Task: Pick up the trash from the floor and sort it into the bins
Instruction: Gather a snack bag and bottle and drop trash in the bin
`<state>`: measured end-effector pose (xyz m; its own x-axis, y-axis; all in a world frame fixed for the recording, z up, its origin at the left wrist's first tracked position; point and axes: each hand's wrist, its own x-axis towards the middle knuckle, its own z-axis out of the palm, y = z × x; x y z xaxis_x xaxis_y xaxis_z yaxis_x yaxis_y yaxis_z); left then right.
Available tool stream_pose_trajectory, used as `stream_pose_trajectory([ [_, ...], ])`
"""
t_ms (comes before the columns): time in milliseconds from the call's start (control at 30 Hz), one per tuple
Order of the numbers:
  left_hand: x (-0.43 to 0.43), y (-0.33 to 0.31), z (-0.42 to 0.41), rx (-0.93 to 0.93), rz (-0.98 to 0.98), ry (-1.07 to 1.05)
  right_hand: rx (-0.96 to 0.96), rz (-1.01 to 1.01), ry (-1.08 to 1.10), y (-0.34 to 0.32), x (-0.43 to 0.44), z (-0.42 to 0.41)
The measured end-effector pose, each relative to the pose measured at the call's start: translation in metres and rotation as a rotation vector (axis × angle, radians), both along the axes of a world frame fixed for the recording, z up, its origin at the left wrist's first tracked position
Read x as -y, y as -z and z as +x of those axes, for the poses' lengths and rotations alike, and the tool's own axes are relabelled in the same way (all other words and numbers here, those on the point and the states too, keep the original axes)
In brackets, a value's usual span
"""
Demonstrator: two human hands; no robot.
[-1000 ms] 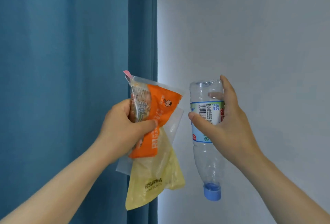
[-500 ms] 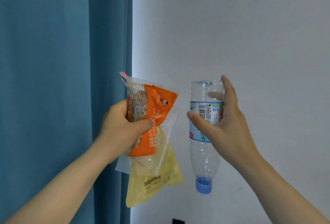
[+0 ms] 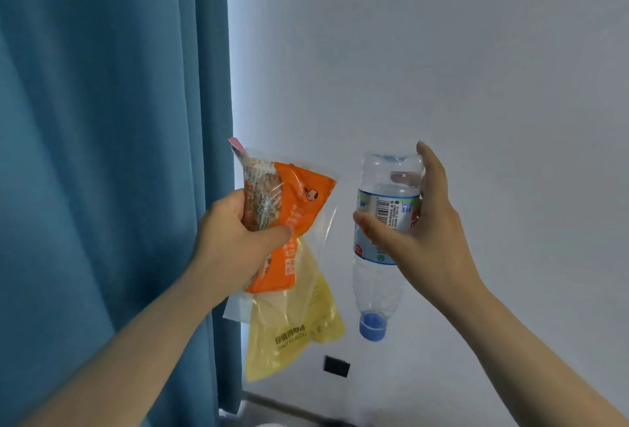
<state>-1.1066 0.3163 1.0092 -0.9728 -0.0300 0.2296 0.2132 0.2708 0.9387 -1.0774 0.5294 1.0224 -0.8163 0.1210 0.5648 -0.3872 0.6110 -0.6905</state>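
Against wall [image 3: 442, 52] and curtain [image 3: 102, 120], wrappers [image 3: 299, 209] are gripped by the left hand [image 3: 235, 239] and a bottle [image 3: 384, 209], long axis vertical with cap [image 3: 373, 326] down, by the right hand [image 3: 429, 219], side by side; no bins are seen.

Narrow strip of grey floor [image 3: 296, 413] at bottom edge, below white wall [image 3: 425, 62], cut-off white shape [image 3: 269, 424] on it

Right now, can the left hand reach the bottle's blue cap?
Probably yes: the blue cap hangs free, close by. But the left hand is full, gripping snack wrappers, so it could hardly grasp it.
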Motion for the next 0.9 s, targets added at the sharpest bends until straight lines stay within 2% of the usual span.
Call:
stream_pose_trajectory([
  [167,0.003,0.085,-0.045,0.059,-0.056,-0.003,0.109,-0.01,-0.02,0.087,0.007,-0.056],
  [367,0.019,0.209,-0.07,0.134,-0.123,0.001,0.185,-0.037,-0.006,0.224,0.03,-0.076],
  [733,0.047,0.486,-0.081,0.245,-0.191,-0.066,0.302,-0.068,-0.023,0.497,0.057,-0.083],
  [900,0.05,0.636,-0.071,0.23,-0.22,-0.09,0.277,-0.042,-0.024,0.649,0.058,-0.078],
])
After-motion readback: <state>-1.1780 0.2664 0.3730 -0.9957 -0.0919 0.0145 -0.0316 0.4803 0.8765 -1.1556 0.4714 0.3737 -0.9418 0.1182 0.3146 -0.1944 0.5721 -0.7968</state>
